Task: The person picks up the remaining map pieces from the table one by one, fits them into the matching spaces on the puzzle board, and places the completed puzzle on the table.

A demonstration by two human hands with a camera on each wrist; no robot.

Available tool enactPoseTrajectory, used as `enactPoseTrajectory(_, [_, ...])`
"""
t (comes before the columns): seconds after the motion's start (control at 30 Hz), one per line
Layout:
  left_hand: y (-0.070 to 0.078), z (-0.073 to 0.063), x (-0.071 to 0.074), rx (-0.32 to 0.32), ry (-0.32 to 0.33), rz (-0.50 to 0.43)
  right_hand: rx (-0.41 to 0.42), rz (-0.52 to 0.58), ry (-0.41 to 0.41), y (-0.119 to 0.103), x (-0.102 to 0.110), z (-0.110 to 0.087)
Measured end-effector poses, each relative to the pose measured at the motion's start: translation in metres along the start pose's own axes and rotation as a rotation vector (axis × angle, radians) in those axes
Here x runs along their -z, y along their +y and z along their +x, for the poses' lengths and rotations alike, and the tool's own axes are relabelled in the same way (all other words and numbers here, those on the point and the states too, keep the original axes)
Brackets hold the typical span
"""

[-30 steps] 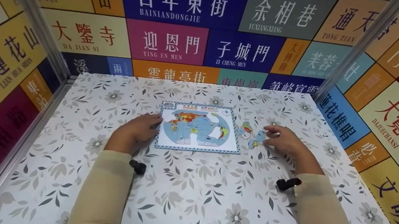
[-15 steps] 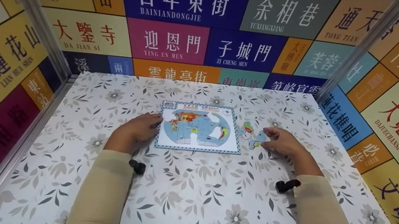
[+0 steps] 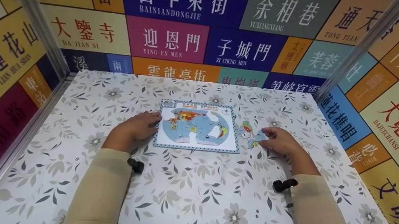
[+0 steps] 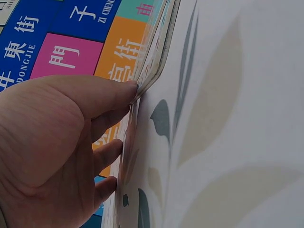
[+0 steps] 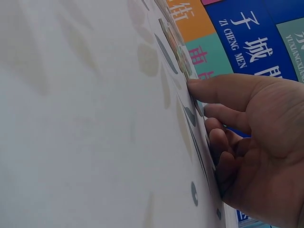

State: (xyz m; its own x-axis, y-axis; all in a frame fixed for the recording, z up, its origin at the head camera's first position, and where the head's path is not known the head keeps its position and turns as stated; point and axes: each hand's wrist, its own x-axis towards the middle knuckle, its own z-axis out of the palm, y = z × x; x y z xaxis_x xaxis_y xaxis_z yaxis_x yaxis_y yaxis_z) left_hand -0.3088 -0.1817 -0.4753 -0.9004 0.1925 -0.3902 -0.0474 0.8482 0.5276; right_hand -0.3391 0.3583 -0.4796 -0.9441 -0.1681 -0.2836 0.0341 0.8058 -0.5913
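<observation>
At centre-left, my relaxed left hand touches the map board, presumably to steady it; at centre-right, my right hand pinches a puzzle piece.

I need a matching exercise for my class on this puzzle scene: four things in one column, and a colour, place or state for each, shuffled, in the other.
Column one
1. Rectangular world-map puzzle board with a blue dotted border
2. Bare left hand
3. Bare right hand
4. Long, plain cloth sleeves

Column two
A. At the board's left edge
B. Tan
C. Has white gaps in its map
D. Fingertips at a small, flat, mostly blue puzzle piece

Right pairs: 1-C, 2-A, 3-D, 4-B
</observation>
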Motion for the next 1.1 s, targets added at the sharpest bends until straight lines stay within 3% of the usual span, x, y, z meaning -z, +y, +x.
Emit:
enactPoseTrajectory(0.4, [0.0023, -0.0041, 0.0014, -0.004, 0.007, -0.006, -0.050, -0.003, 0.006, -0.0022, 0.0014, 0.0011])
enactPoseTrajectory(0.5, [0.0014, -0.0026, 0.0008, -0.007, 0.008, -0.002, -0.041, -0.016, 0.002, -0.0047, 0.0014, 0.0012])
enactPoseTrajectory(0.73, [-0.0008, -0.0017, -0.0008, -0.049, 0.021, 0.030, 0.077, -0.028, -0.017, -0.0004, 0.0035, 0.0008])
enactPoseTrajectory(1.1, [0.0016, -0.0022, -0.0010, -0.021, 0.016, -0.012, 0.047, -0.011, -0.031, 0.0013, 0.0046, -0.0005])
